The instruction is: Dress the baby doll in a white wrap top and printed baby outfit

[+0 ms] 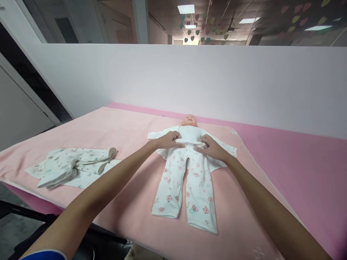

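Doll [189, 124] on its back mid-blanket [130, 130], trousers [187, 180] over its legs toward the viewer, 2 hands at the waistband, folded clothes [73, 167] well left, wall [189, 76] behind

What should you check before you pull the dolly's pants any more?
1. Both hands on the waistband: ok, left hand and right hand are at it.
2. Doll lying flat on its back: ok.
3. Pants legs straight: ok.
4. Doll's feet inside the legs: cannot tell.
5. Shirt tucked smoothly under the waistband: cannot tell.
6. Spare clothes out of the way: ok, off to the left.
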A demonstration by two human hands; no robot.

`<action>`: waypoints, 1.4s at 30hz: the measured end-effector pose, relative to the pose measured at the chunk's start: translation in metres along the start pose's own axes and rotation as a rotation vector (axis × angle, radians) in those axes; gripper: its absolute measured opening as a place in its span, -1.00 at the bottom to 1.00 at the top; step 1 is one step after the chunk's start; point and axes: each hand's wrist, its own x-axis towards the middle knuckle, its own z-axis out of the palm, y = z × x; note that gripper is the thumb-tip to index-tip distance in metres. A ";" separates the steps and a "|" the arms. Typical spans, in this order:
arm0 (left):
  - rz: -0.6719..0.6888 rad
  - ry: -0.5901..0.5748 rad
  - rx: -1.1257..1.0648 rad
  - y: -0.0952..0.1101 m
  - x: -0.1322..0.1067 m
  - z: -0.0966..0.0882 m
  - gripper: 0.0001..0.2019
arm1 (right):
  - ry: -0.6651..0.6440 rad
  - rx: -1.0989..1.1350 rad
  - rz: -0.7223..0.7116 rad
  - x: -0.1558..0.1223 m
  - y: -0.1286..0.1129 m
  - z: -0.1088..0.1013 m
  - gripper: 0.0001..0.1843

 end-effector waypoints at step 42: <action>-0.027 0.070 0.241 0.060 -0.148 0.059 -0.32 | -0.246 -0.270 0.134 -0.105 -0.089 0.024 -0.14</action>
